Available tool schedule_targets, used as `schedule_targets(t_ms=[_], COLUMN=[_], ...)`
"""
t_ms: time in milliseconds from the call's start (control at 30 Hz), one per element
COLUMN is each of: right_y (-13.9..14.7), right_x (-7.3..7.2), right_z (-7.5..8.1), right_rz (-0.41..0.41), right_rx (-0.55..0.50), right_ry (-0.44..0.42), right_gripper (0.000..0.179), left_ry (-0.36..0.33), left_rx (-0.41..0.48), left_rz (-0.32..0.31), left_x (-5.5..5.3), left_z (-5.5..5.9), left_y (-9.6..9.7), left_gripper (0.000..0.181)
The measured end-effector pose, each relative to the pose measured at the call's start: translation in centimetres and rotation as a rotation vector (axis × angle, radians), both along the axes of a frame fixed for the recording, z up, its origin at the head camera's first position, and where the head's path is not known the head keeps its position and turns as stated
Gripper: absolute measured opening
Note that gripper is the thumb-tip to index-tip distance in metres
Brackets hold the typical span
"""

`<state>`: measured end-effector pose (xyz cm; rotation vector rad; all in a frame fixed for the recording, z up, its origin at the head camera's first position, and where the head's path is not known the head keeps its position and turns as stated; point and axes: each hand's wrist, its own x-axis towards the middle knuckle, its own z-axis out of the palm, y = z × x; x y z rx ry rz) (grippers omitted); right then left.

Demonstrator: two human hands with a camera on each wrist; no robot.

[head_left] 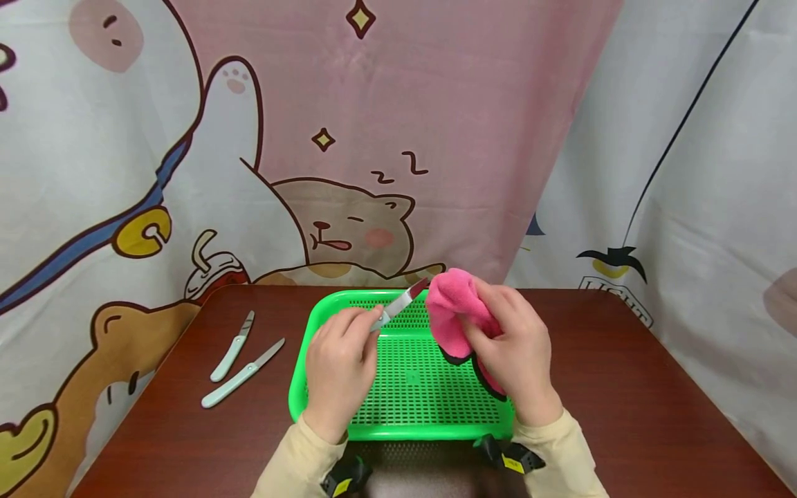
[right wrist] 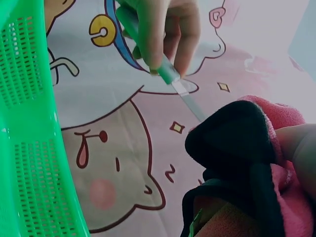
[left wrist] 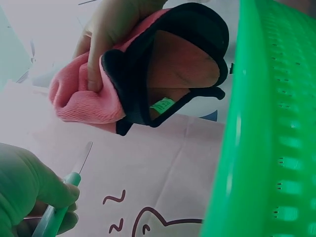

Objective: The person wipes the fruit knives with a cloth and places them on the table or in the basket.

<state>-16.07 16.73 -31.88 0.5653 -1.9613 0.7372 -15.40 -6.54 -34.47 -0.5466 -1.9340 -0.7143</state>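
Observation:
My left hand [head_left: 341,366] grips a small knife [head_left: 400,304] by its pale green handle, blade slanting up to the right. Its blade tip looks dark red in the head view. Between the thumb and fingers of my right hand [head_left: 515,349] is a bunched pink cloth [head_left: 453,301] with black edging, close beside the blade tip. In the left wrist view the cloth [left wrist: 94,106] hangs in open folds and shows a small green label [left wrist: 162,104]. Both hands are above a green plastic basket [head_left: 429,434] with a perforated bottom.
Two more knives with pale handles, one nearer [head_left: 230,389] and one farther [head_left: 229,356], lie left of the basket on the dark brown table [head_left: 629,401]. Behind the table hangs a curtain [head_left: 473,138] printed with cartoon animals.

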Motion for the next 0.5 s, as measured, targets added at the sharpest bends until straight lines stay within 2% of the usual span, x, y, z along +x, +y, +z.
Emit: schedule_targets(t_ms=[233, 500], right_y=[-1.6, -3.5], right_x=[0.1, 0.2], right_z=[-0.5, -1.3], right_rz=[0.067, 0.099], right_rx=[0.06, 0.141], right_ry=[0.03, -0.06], right_gripper=[0.041, 0.044], left_ry=[0.012, 0.031], left_rx=[-0.003, 0.002], left_rz=[0.002, -0.033], left_x=[-0.1, -0.3], left_z=[0.0, -0.2], left_y=[0.0, 0.3], left_gripper=[0.021, 0.019])
